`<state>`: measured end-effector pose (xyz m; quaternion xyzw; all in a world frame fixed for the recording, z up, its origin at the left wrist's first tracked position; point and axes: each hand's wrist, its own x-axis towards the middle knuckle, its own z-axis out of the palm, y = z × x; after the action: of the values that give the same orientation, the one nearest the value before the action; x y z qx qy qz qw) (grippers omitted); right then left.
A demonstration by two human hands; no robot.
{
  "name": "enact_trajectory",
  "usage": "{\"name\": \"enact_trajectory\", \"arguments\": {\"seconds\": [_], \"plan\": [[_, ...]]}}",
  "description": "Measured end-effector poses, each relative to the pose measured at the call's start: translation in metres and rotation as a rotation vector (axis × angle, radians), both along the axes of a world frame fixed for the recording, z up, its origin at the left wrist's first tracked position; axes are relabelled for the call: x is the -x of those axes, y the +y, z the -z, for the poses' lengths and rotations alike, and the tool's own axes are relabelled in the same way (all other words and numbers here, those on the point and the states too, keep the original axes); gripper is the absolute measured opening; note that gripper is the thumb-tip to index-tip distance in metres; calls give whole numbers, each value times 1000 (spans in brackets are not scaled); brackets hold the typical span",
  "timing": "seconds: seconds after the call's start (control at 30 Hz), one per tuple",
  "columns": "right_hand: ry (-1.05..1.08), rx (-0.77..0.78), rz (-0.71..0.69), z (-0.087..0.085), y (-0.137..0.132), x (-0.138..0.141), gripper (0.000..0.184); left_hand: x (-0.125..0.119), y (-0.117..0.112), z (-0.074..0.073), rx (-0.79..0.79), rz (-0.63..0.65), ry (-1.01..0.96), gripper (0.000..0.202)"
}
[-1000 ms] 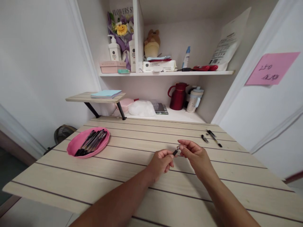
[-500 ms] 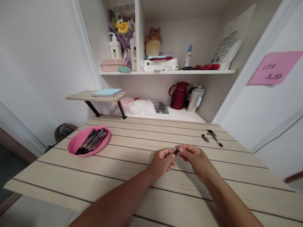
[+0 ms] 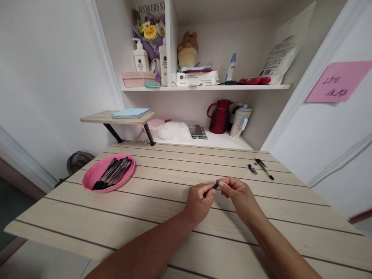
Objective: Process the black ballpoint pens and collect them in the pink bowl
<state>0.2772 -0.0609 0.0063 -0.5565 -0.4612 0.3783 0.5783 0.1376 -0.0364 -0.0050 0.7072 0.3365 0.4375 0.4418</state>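
Over the middle of the table, my left hand (image 3: pixel 200 199) is closed around a small black pen part (image 3: pixel 215 186), which sticks out between thumb and forefinger. My right hand (image 3: pixel 235 192) pinches the other end of that part with its fingertips. Most of the piece is hidden by the fingers, so its full length cannot be made out. To the right lie a pen (image 3: pixel 265 169), a short dark pen cap (image 3: pixel 252 169) and a tiny dark bit (image 3: pixel 255 163). A pink tray (image 3: pixel 90 176) on the left holds several black pens (image 3: pixel 114 173).
The wooden table (image 3: pixel 162 174) has dark grooves. At its back left stands a small raised shelf (image 3: pixel 99 116) with blue paper (image 3: pixel 130 112). Behind the table are a white plastic bag (image 3: pixel 174 131), a red jug (image 3: pixel 220 116) and a pale cup (image 3: pixel 240 121).
My left hand has turned slightly, its fingers curled more closely around the black pen part. My right hand stays at the part's other end. The things on the table have not moved.
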Motion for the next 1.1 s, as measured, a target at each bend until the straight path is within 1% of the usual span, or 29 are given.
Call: {"name": "enact_trajectory", "arguments": {"seconds": [0.07, 0.13, 0.17, 0.23, 0.33, 0.43, 0.57, 0.77, 0.83, 0.93, 1.03, 1.1], "plan": [[9, -1, 0, 0, -1, 1, 32, 2, -2, -5, -94, -26, 29, 21], [39, -8, -12, -2, -2, 1, 32, 2, -2, -8, -109, -26, 33, 21], [64, -9, -27, -3, -2, 1, 31, 2, -2, -7, -76, -15, 19, 21], [134, 8, -76, -7, -4, -1, 31, 0, -1, -4, 60, 11, -24, 22], [237, 35, -131, -12, -7, -4, 43, -3, 1, 1, 279, 27, -71, 27], [245, 49, -102, -13, -8, -6, 46, -5, 1, 2, 359, 49, -82, 28], [224, 61, -42, -9, -4, -7, 40, -5, 1, 4, 362, 69, -78, 29], [218, 23, -35, -1, 0, -4, 27, -4, 0, 9, 256, 48, -50, 27], [207, 16, -48, -2, -1, -3, 28, -4, 0, 8, 240, 44, -48, 27], [234, 26, -87, -7, -4, -3, 29, -4, 0, 7, 257, 52, -51, 27], [287, 64, -133, -10, -6, -5, 40, -4, 1, 6, 301, 76, -55, 28], [269, 76, -118, -9, -5, -7, 37, -5, 1, 7, 324, 89, -58, 29]]}}
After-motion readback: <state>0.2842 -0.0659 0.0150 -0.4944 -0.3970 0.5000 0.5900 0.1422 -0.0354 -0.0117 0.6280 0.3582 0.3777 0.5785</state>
